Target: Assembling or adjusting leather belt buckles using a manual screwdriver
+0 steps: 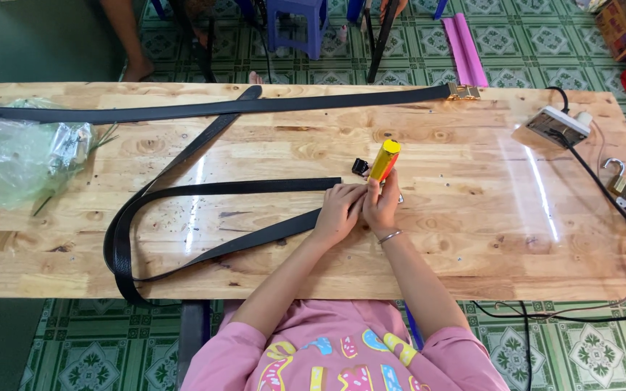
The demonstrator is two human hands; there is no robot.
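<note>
My right hand (382, 206) grips a yellow and red handled tool (385, 159), held upright near the middle of the wooden table (472, 239). My left hand (338, 211) presses beside it on the end of a black belt (182, 190) that loops away to the left. A small black clip (360, 166) lies just behind the tool. What the tool's tip touches is hidden by my fingers.
A second long black belt (219, 108) with a gold buckle (464, 91) lies along the far edge. A clear plastic bag (23, 152) sits at the left. A power strip (552, 124), a padlock (619, 185) and cables lie at the right. Stools and someone's leg (128, 36) stand beyond.
</note>
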